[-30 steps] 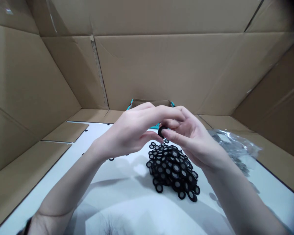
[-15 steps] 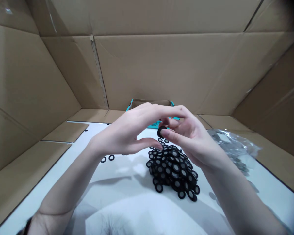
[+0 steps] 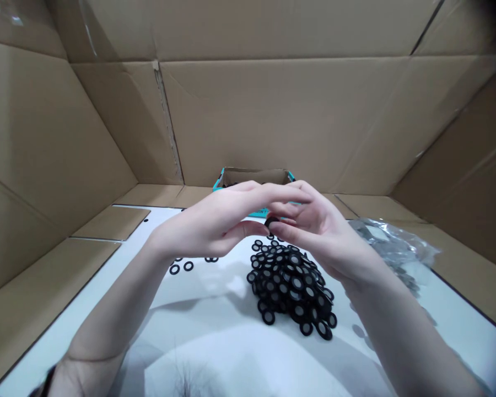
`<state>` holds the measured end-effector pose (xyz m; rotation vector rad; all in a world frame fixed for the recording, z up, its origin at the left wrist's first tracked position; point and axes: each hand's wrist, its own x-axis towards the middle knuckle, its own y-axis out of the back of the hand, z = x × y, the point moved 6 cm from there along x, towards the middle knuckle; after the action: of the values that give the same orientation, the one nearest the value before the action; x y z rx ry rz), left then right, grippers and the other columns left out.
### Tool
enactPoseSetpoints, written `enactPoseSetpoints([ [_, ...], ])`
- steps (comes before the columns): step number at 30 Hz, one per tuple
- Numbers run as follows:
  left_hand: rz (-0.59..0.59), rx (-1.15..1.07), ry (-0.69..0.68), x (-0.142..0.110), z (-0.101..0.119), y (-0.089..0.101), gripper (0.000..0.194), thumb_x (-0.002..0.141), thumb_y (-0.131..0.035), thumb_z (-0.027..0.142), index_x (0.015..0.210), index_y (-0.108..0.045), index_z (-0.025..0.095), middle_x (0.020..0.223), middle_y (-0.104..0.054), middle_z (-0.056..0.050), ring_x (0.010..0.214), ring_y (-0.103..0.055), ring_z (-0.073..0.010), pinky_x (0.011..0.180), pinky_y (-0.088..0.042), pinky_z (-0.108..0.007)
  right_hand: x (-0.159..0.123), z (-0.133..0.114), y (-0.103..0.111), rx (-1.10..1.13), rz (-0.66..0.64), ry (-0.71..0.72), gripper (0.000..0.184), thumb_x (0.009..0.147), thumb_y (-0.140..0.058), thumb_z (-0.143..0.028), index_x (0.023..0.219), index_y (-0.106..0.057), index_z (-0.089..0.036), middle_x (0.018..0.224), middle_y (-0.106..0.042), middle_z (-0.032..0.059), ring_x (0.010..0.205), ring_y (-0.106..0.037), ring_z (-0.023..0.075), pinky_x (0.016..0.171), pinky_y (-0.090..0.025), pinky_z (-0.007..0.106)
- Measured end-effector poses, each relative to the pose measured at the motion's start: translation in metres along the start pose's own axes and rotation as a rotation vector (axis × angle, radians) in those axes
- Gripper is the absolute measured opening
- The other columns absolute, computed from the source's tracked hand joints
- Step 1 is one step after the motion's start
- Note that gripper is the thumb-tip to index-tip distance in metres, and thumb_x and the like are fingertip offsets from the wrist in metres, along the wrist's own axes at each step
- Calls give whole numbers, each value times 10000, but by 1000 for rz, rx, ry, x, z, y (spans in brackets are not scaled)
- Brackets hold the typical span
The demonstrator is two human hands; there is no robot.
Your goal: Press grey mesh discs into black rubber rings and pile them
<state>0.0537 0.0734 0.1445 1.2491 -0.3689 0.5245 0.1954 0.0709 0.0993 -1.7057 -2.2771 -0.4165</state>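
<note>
My right hand (image 3: 322, 237) pinches a small black rubber ring (image 3: 271, 221) between its thumb and index finger, and the fingers hide most of the ring. My left hand (image 3: 206, 220) holds nothing, its fingers reaching over the right hand and its thumb close to the ring. Beneath both hands lies a heaped pile of black rings with pale centres (image 3: 289, 286). A few loose rings (image 3: 181, 266) lie on the white surface near my left wrist.
A white sheet (image 3: 215, 292) covers the base of a large cardboard box, whose brown wall (image 3: 273, 110) rises behind. A teal-edged small box (image 3: 252, 177) stands at the back. A clear plastic bag (image 3: 397, 248) with grey contents lies to the right.
My hands have drawn slightly closer together, with the left fingers lower over the right hand. The ring stays in the right fingers and now shows less between them.
</note>
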Motion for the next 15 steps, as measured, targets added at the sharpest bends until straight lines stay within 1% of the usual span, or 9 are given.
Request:
enactPoseSetpoints([
  [2,41,-28,9,0,0,7,476,957,-560,131,1410,-478,253,1273,-688,-62,1115,-677,-158,943,-554,-264,1,-2,12,-213,21,8,350,806,-769,-337,1012,-495,-264,796,-645,-33,758,-603,150,692,-440,313],
  [4,90,-12,80,-1,-8,16,445,939,-630,195,1368,-511,212,1199,-711,-58,1054,-690,-150,933,-540,-256,3,0,26,-468,7,-38,353,773,-770,-331,1012,-522,-250,773,-683,-21,774,-630,174,726,-438,331],
  [6,81,44,202,-4,-25,20,400,938,-633,250,1324,-542,194,1085,-732,-39,983,-696,-147,876,-534,-255,5,13,36,-693,-105,-165,245,784,-722,-297,957,-560,-235,760,-710,-4,761,-643,184,707,-434,322],
  [7,40,69,272,-6,-36,20,375,946,-612,280,1306,-556,193,1020,-737,-30,947,-695,-150,829,-528,-254,5,22,38,-795,-189,-246,175,787,-695,-261,920,-586,-227,778,-722,8,765,-650,185,697,-438,313],
  [8,-27,90,349,-9,-49,17,362,953,-589,312,1294,-566,193,985,-738,-28,916,-692,-157,778,-517,-254,5,33,40,-875,-279,-325,120,779,-678,-224,877,-610,-219,795,-728,15,765,-657,184,685,-443,302],
  [10,-213,127,505,-17,-78,7,372,947,-569,370,1272,-585,192,988,-741,-39,896,-685,-171,758,-492,-262,3,52,38,-966,-432,-438,82,733,-679,-160,791,-646,-209,790,-730,13,749,-666,178,658,-450,277],
  [11,-320,142,596,-23,-92,0,385,944,-563,396,1272,-588,195,1013,-741,-46,903,-682,-179,746,-480,-262,3,60,35,-981,-484,-467,90,705,-688,-138,755,-657,-206,765,-725,7,727,-666,175,638,-448,269],
  [13,-478,157,738,-35,-116,-11,416,932,-557,426,1277,-588,194,1065,-740,-61,931,-679,-192,750,-469,-260,4,72,28,-998,-534,-483,110,654,-703,-108,700,-675,-204,709,-716,-4,688,-659,174,610,-437,262],
  [15,-534,154,794,-42,-131,-17,458,925,-549,468,1295,-583,202,1105,-738,-68,944,-680,-200,749,-468,-259,6,81,23,-1029,-556,-486,115,635,-705,-100,681,-697,-205,715,-726,-1,701,-662,181,618,-435,264],
])
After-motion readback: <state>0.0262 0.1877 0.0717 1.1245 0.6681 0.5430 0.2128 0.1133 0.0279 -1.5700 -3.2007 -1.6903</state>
